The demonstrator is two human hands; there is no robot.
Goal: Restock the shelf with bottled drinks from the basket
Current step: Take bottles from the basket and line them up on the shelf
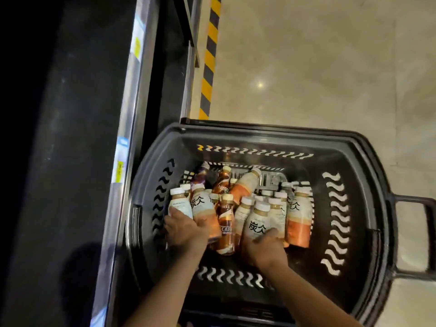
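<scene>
- Heaped in black basket (259, 128) on floor (330, 67): bottled drinks (298, 215), caps toward 12 o'clock, bases toward 6.
- Left hand (185, 230) gripping pale bottle (180, 205) base; right hand (266, 250) wrapped round lettered bottle (258, 220).
- Shelf (132, 102) at 9 o'clock, nearer left hand.

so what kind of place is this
Most likely a supermarket or convenience store aisle: a black shopping basket of bottled drinks stands on a polished floor beside a shelf edge carrying price tags.
</scene>
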